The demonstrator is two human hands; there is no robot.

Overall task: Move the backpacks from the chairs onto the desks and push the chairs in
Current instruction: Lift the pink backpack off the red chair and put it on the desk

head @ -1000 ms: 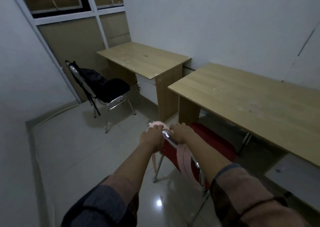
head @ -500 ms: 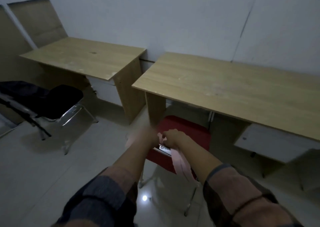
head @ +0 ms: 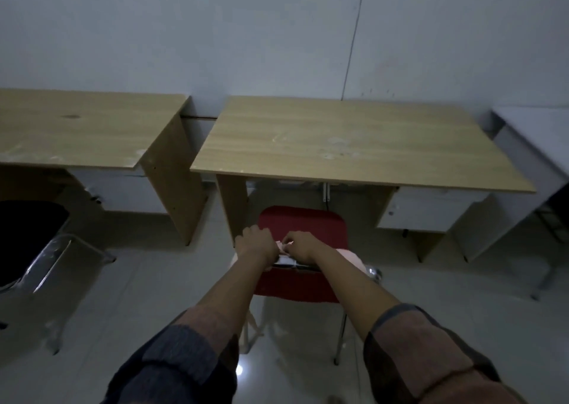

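View swung right since half a second ago: right desk (head: 354,145) now square ahead, black chair (head: 34,237) pushed out to the left edge, both hands steadied from blur onto the red chair's top rail.

Containers: only a pale drawer unit (head: 428,209) hung under the right side of the right desk; front closed, contents not visible. Both desk tops bare wood, left desk (head: 83,129) included.

Red chair (head: 303,228) stands in front of the right desk, seat front just under the desk edge, back toward the camera. Pink backpack (head: 351,256) draped over the chair back; bulk of it shows to the right of the right forearm, a strap (head: 251,326) hanging below the back on the left. Dim light, outline of the bag hard to follow.

Left hand (head: 257,246) curled down over the top rail, knuckles up, fingers wrapped on the rail and pink fabric edge. Right hand (head: 297,246) just beside it, nearly touching, fingers (head: 288,239) bent and pinched on a fold of pink fabric at the rail. Chrome rail (head: 288,261) visible below and between the two wrists. Cannot tell how much of each grip is on fabric and how much on rail.

Dark shape on the black chair's seat; too dark to tell whether bag or cushion.
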